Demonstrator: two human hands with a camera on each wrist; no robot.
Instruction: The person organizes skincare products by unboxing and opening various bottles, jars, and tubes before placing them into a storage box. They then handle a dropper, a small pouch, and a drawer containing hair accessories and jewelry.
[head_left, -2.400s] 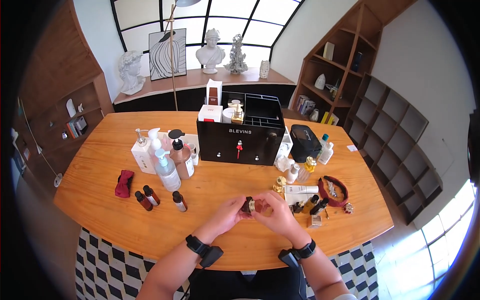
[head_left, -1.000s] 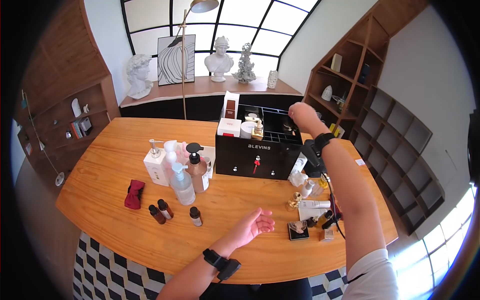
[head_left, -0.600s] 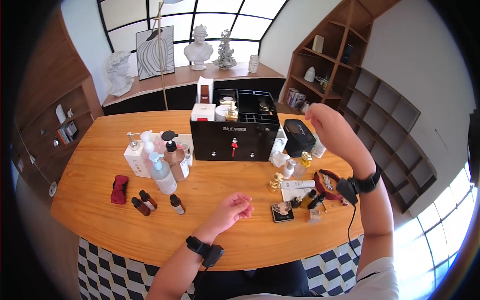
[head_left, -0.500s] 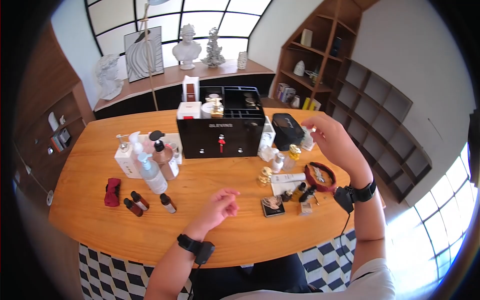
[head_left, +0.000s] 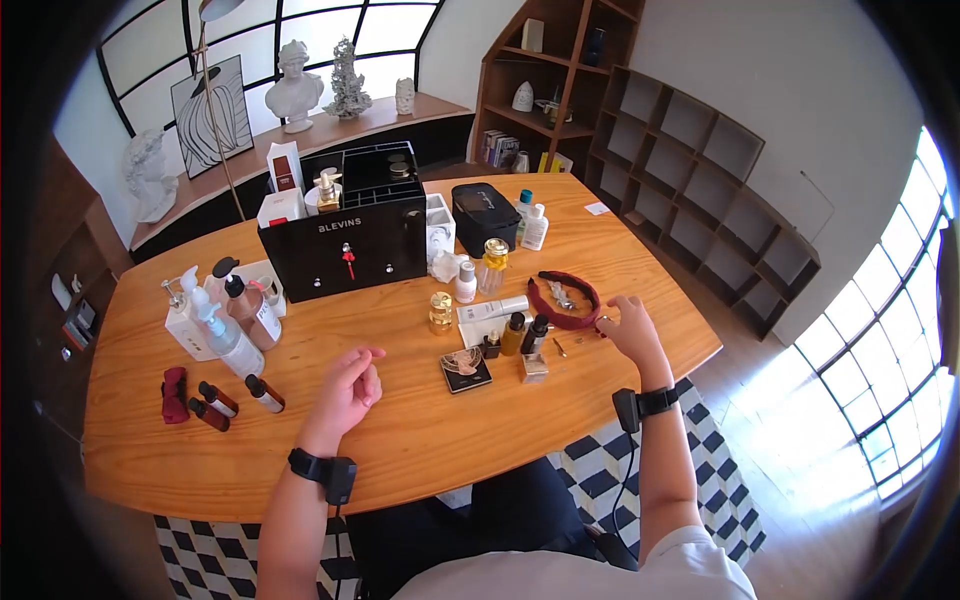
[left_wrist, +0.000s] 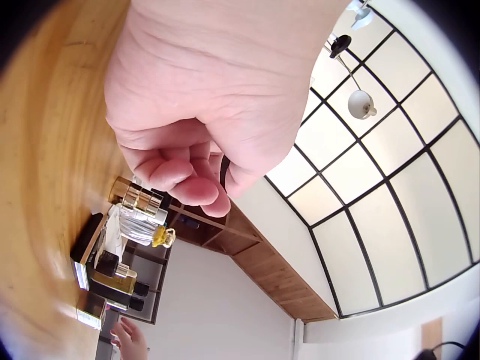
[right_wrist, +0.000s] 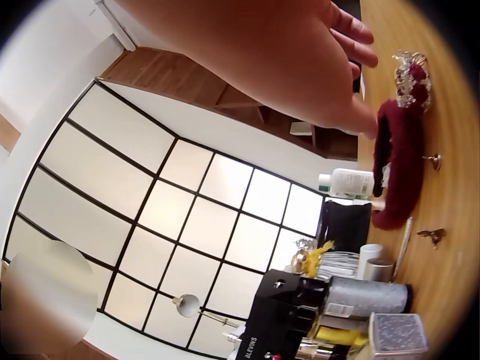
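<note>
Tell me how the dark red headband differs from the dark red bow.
The headband is a curved band, while the bow is short and compact. The headband looks larger than the bow. The headband lies beside the right hand; the bow lies near small brown bottles. Both are dark red and rest on the table.

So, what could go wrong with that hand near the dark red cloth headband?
The bare right hand might brush the tiny gold-coloured piece lying near the dark red cloth headband, sending it sliding across the brown wooden table. Lifting the headband could drag the silver, jewelled ornament inside its loop. A bump might also topple the amber bottle with a black cap, standing nearby.
</note>
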